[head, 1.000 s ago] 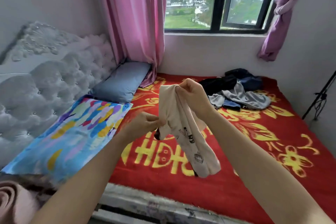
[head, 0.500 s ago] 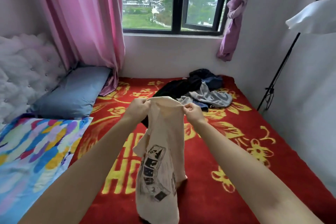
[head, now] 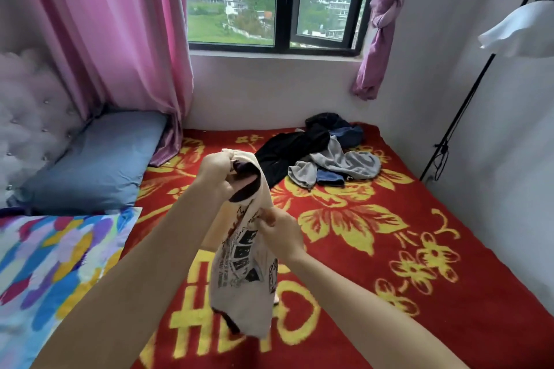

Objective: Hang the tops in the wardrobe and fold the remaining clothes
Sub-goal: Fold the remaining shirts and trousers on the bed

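Your left hand (head: 217,169) grips the top of the cream cotton T-shirt with black print (head: 242,278) at frame centre; your right hand (head: 280,232) pinches it lower down. The heap of dark and grey clothes (head: 326,159) lies above centre on the red floral bed (head: 389,249).

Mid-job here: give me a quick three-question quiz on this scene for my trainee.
1. True or false: the top lies flat on the blanket.
2. Which hand grips the top higher up? A) left hand B) right hand C) neither holds it
3. Fill in: the clothes pile lies on the blanket at the end nearest the ____.
Key: 1 false, both hands hold it up; 2 A; 3 window.
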The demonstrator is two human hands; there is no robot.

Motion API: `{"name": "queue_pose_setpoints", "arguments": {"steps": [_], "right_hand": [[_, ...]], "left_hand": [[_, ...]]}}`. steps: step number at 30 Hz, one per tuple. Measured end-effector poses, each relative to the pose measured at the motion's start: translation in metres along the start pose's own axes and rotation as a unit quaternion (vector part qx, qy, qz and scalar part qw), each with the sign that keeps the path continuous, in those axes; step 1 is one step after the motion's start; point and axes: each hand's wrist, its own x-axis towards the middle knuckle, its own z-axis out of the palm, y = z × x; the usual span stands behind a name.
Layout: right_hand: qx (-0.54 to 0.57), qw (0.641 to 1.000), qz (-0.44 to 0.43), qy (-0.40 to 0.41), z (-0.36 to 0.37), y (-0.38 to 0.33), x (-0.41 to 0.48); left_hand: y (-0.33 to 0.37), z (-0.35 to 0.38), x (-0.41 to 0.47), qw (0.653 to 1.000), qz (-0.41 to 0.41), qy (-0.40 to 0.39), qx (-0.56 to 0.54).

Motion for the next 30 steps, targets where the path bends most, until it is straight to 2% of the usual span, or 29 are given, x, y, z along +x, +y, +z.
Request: {"name": "queue_pose_setpoints", "arguments": {"steps": [3,6,9,11,15,19,23,25,26,27,28,30], "right_hand": [[0.046,0.998,0.026,0.045,-0.006,0.008,0.019],[0.057,0.997,-0.034,0.038,0.004,-0.005,0.021],[0.018,0.998,-0.055,0.012,0.032,-0.027,0.021],[0.037,0.998,-0.03,0.037,0.051,-0.038,0.03],[0.112,0.988,0.054,0.091,0.057,-0.043,0.055],[0.149,0.988,0.014,0.039,0.031,-0.036,0.065],[0.169,0.981,0.039,-0.087,0.008,-0.037,0.072],[0.157,0.976,0.042,-0.148,0.002,-0.045,0.075],[0.148,0.974,0.038,-0.17,0.001,-0.051,0.076],[0.139,0.973,0.034,-0.184,-0.001,-0.056,0.076],[0.132,0.972,0.03,-0.19,-0.001,-0.061,0.078],[0.129,0.972,0.026,-0.193,-0.004,-0.072,0.079]], "left_hand": [[0.015,-0.024,0.012,0.979,-0.091,-0.001,-0.18],[0.029,-0.045,0.02,0.954,-0.102,0.021,-0.282],[0.032,-0.043,0.007,0.946,-0.096,-0.026,-0.31],[0.034,-0.036,-0.003,0.948,-0.095,-0.038,-0.3],[0.052,-0.047,-0.002,0.942,-0.091,-0.013,-0.323],[0.058,-0.086,0.018,0.943,-0.067,0.022,-0.326],[0.04,-0.113,0.03,0.966,-0.068,0.07,-0.238],[0.021,-0.12,0.038,0.983,-0.043,0.115,-0.14],[0.01,-0.123,0.039,0.987,-0.001,0.15,-0.055],[-0.001,-0.127,0.039,0.981,0.063,0.18,0.043],[-0.013,-0.129,0.037,0.964,0.145,0.176,0.138],[-0.037,-0.132,0.027,0.912,0.288,0.055,0.288]]}}
